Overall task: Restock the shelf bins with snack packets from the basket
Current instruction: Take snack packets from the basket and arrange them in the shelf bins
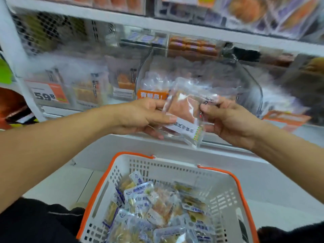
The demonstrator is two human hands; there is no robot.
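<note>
Your left hand (140,114) and right hand (228,120) both pinch one clear snack packet (184,111) before the shelf bin (245,81); the basket (175,165) holds many more, so much remains.

Head view looks down, close, over basket (175,165) toward shelf (157,30)

white shelving (175,30) runs across the view, its upright post (15,55) standing at the left. an orange-and-white price tag (48,95) reading 59.8 hangs on the shelf edge. pale floor (57,181) lies below, with a white base panel (219,160) under the shelves.
</note>
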